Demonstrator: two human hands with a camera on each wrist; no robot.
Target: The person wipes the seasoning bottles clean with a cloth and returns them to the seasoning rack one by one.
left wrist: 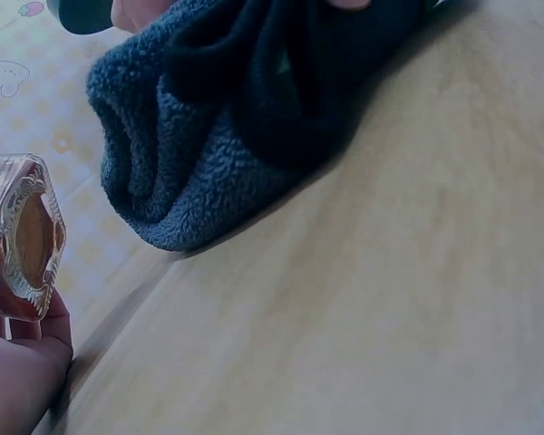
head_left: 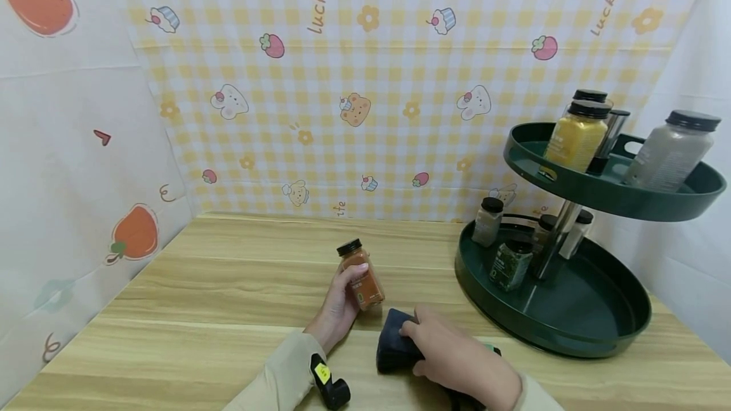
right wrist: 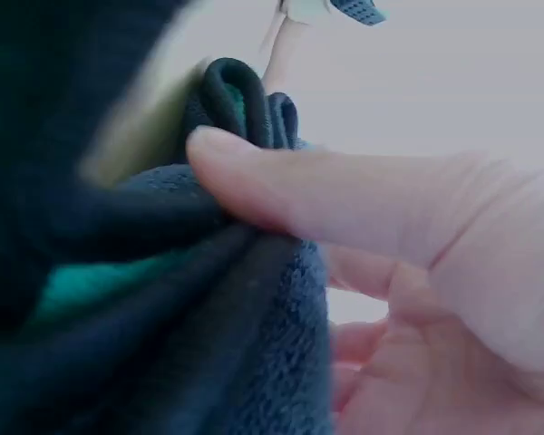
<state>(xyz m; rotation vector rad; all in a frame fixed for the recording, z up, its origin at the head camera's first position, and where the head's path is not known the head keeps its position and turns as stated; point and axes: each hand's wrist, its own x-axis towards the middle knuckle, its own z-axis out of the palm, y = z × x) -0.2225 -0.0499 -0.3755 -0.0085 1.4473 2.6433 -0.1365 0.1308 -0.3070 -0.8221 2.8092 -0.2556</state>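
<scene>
My left hand [head_left: 339, 303] grips a square spice jar [head_left: 365, 281] of orange-brown powder with a black lid, tilted above the table. In the left wrist view the jar's clear base [left wrist: 32, 240] faces the camera. A dark blue-grey folded cloth [head_left: 395, 342] is pinched by my right hand [head_left: 451, 354], just right of the jar. In the right wrist view the thumb presses on the cloth's folds [right wrist: 263, 299], and a green patch shows between them. The cloth's fuzzy side [left wrist: 208, 181] appears in the left wrist view. Jar and cloth are apart.
A dark green two-tier round rack [head_left: 599, 344] stands at the right. Its upper tray holds a yellow jar [head_left: 577, 138], a grey-white jar [head_left: 671, 154] and others; below are several more, including a green herb jar [head_left: 510, 266]. A patterned cloth wall [head_left: 342, 144] closes off the back.
</scene>
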